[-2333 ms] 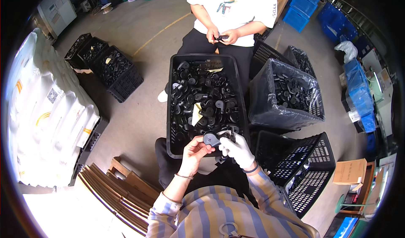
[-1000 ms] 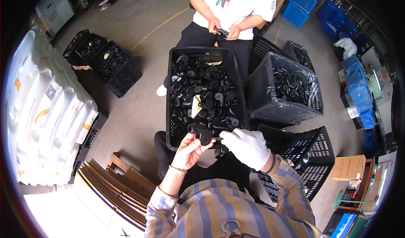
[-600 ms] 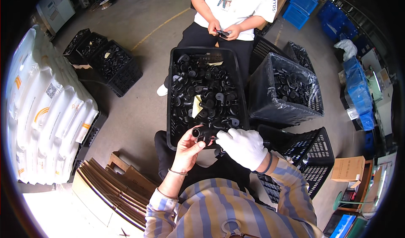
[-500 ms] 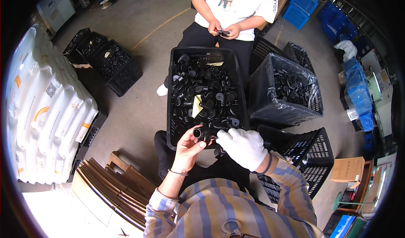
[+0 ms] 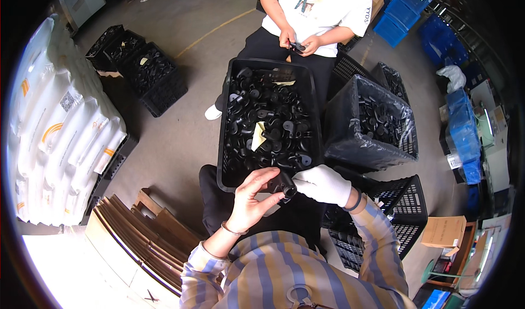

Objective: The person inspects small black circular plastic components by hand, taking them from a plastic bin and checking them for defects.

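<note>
Above the near edge of a black plastic crate point(image 5: 221, 166), my bare left hand point(image 5: 250, 200) grips a black tubular fitting point(image 5: 285, 186) between thumb and fingers. Its open end now points down toward me. My right hand point(image 5: 324, 185), in a white glove, is closed with its fingertips against the fitting's right side. Whatever those gloved fingers hold is hidden. Many similar black parts point(image 5: 268, 112) fill the crate, with a pale yellow scrap of paper point(image 5: 258, 136) lying on them.
Across the crate a person in a white shirt point(image 5: 328, 13) works a small dark piece with both hands. A bag-lined bin point(image 5: 355, 139) of black parts and a tilted black crate point(image 5: 404, 210) stand at right. Stacked white sacks point(image 5: 65, 128) and flattened cardboard point(image 5: 136, 243) are at left.
The fitting has turned in my left hand, its open end swinging from facing left to downward. Both hands have shifted slightly right, and the whole view has moved a little.
</note>
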`<state>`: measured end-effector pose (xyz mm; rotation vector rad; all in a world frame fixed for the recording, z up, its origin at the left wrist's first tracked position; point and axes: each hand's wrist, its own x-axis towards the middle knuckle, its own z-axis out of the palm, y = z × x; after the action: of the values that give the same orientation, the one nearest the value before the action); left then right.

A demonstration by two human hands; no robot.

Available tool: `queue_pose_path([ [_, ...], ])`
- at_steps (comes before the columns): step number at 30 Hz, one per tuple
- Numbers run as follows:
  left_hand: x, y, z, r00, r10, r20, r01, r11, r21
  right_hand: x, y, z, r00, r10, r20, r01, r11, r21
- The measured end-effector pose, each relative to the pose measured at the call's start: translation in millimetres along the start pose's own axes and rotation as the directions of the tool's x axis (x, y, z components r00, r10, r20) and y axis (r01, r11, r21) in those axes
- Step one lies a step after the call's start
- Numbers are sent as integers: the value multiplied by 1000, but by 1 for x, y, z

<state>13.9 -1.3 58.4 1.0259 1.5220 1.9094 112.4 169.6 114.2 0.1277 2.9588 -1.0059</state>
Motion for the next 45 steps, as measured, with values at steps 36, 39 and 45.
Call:
queue_pose_path([
  [36, -23, -22, 2, 941, -330, 79, 313, 756, -574, 24, 2, 20, 989, 131, -73, -91, 912, 400],
  [39, -23, -21, 3, 921, -380, 91, 372, 785, -495, 25, 3, 20, 992, 116, -49, -88, 916, 391],
  [45, -27, -27, 5, 924, -372, 91, 370, 803, -468, 22, 1, 20, 975, 221, 32, -208, 850, 484],
])
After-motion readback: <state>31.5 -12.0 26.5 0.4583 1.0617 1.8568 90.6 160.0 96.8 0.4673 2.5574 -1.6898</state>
